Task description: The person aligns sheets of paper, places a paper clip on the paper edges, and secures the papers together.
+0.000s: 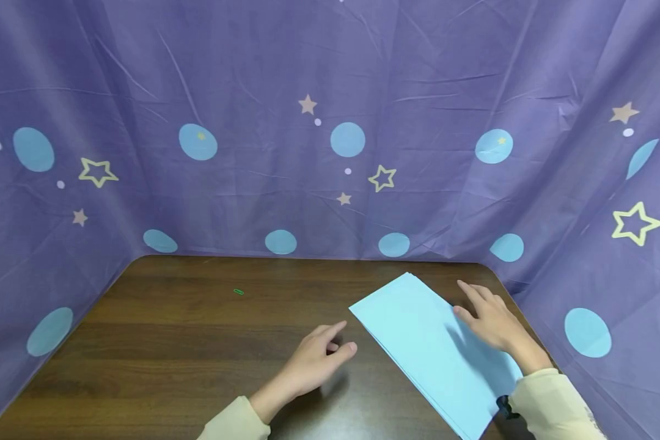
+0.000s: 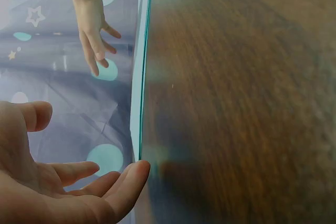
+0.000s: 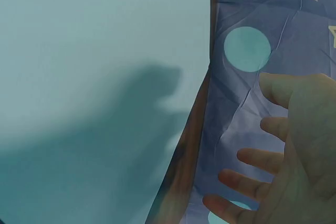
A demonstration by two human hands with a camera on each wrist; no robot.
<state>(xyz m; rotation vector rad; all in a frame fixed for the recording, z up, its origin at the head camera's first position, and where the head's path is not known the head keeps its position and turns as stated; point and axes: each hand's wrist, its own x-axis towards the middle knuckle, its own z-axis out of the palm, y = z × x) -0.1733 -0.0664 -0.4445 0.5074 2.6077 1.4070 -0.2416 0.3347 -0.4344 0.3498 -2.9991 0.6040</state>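
Observation:
A stack of light blue paper (image 1: 423, 348) lies slantwise on the right part of the wooden table, its sheets slightly offset along the left edge. My left hand (image 1: 315, 362) hovers just left of the stack, fingers loosely bent, with nothing in it. Over the stack's right edge is my right hand (image 1: 489, 318), its fingers spread and holding nothing; its shadow falls on the paper. The right wrist view shows that hand (image 3: 289, 150) apart from the paper (image 3: 105, 35). Seen edge-on in the left wrist view, the stack (image 2: 140, 66) looks thin.
A small green paper clip (image 1: 239, 292) lies on the brown table (image 1: 187, 348) toward the back left. A purple curtain (image 1: 242, 153) with stars and blue dots hangs around the table's back and sides. Something small and black (image 1: 506, 406) is at the right cuff.

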